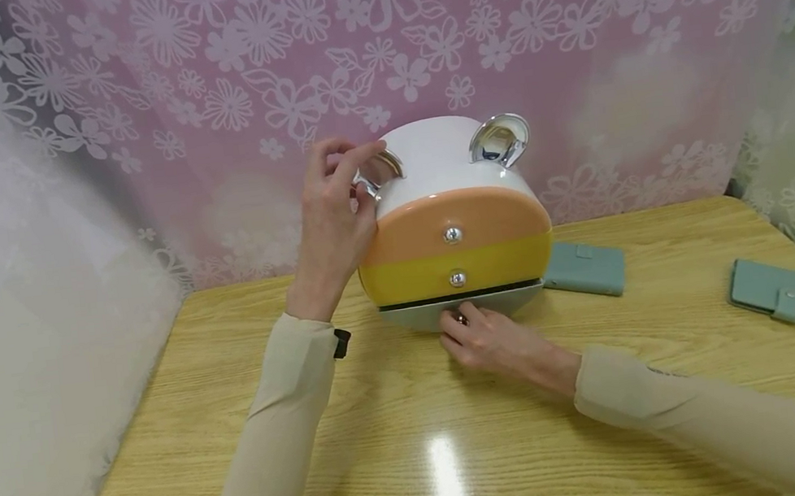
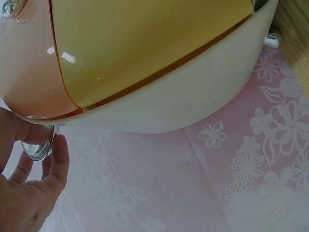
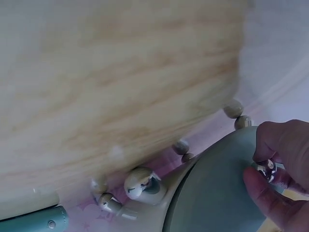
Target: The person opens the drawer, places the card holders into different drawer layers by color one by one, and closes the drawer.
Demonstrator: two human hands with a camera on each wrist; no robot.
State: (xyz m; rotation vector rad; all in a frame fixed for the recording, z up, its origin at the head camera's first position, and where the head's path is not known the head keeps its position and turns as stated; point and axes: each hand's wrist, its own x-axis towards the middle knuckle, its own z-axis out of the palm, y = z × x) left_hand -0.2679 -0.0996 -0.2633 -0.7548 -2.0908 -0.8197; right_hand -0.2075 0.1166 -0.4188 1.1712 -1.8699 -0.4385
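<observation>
A rounded white drawer chest (image 1: pixel 427 159) stands on the table, with an orange drawer front (image 1: pixel 403 231), a yellow one (image 1: pixel 401 276) below it and a pale green bottom drawer (image 1: pixel 409 319). My left hand (image 1: pixel 334 218) holds the chest's left silver ear (image 2: pixel 37 151), fingers and thumb about it. Down at the bottom drawer, my right hand (image 1: pixel 492 339) pinches its silver knob (image 3: pixel 266 170) between thumb and fingers. A dark gap shows along the top of that green front, which sits slightly out from the yellow one.
Close to the chest's right side lies a teal wallet (image 1: pixel 587 269). Another teal wallet (image 1: pixel 789 297) with a snap strap is farther right on the wood-grain table (image 1: pixel 362 456). A pink flowered curtain (image 1: pixel 211 163) hangs right behind the chest.
</observation>
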